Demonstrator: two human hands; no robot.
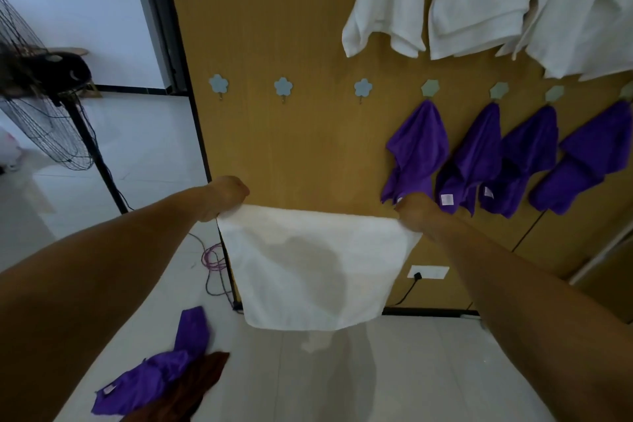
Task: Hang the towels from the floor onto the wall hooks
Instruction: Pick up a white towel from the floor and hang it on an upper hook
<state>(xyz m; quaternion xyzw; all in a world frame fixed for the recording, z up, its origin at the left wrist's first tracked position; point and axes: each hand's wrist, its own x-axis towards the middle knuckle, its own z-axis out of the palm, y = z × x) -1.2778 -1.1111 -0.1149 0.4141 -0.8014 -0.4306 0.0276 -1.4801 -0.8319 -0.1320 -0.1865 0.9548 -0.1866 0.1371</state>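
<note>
Two bare forearms reach forward from the bottom corners, the left forearm and the right forearm, both cut off by the frame edge. Between them a white towel hangs spread flat in front of the wooden wall panel. The left hand has its fingers curled round the towel's upper left corner, and the right hand grips the upper right corner. The top edge runs taut from fist to fist and the rest drops below the hands, clear of the floor. The fingertips are hidden behind the cloth and knuckles.

Above the towel three blue flower-shaped hooks stand bare in a row. To their right, four hanging purple towels dangle from further hooks, the last one cut by the right edge. Large white towels hang higher up, their tops out of frame.

On the tiled floor at lower left lie a crumpled purple towel and, touching it, a brown cloth partly cut off below. A standing fan is at far left, blurred. A wall socket shows just beside the towel's right edge.
</note>
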